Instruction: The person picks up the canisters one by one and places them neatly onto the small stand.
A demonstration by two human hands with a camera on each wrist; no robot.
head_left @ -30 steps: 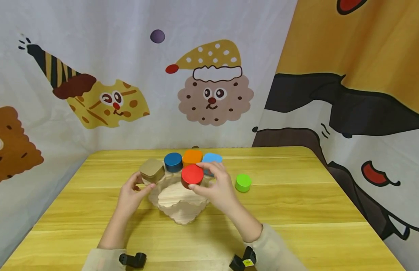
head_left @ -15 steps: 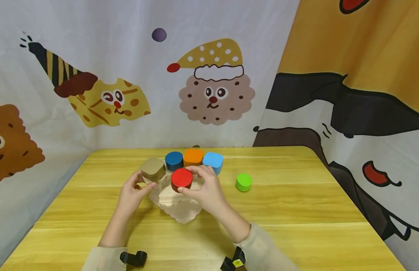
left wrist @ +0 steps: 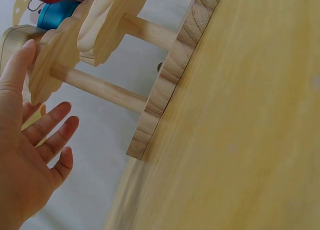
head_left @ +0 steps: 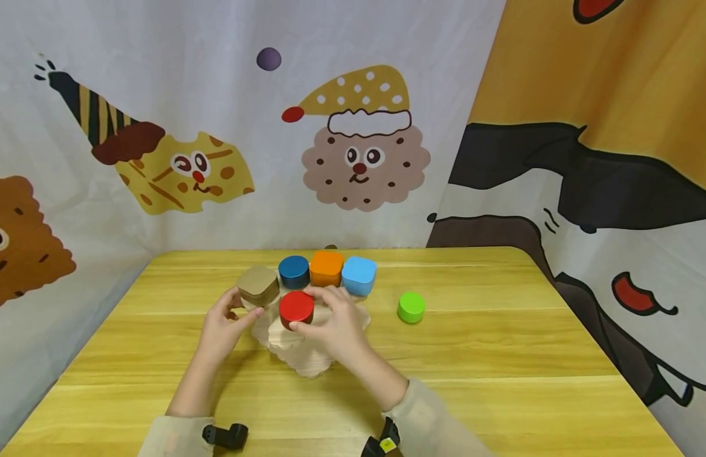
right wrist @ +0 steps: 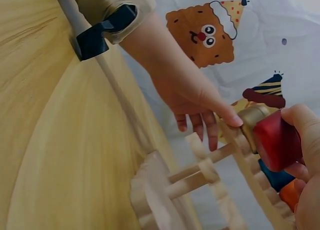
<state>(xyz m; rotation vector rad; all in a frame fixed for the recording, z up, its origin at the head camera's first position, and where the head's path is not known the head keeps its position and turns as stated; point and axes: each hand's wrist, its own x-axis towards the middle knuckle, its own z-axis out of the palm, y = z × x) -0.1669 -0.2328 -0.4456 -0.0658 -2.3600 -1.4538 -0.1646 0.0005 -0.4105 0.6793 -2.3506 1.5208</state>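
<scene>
My left hand [head_left: 223, 327] pinches the tan rounded block [head_left: 258, 284] at the left end of the tiered wooden stand [head_left: 307, 360]. In the left wrist view its thumb lies where that block meets the upper tier, the lower fingers are spread off the wood, and the index finger is mostly hidden. Between thumb and fingers my right hand [head_left: 341, 329] holds a red round block [head_left: 296, 307] above the front tier. Whether the red block touches the wood cannot be told. Dark blue [head_left: 294, 272], orange [head_left: 327, 268] and light blue [head_left: 359, 276] blocks line the back of the stand.
A bright green round block [head_left: 412, 308] stands alone on the wooden table [head_left: 501, 355], right of the stand. Behind the table hangs a curtain [head_left: 204, 82] printed with cartoon biscuits. Wooden dowels [left wrist: 100, 89] join the stand's tiers to its base.
The right hand has carried the red block leftward and slightly nearer, across the front of the stand, uncovering the light blue block. The left hand stays at the tan block.
</scene>
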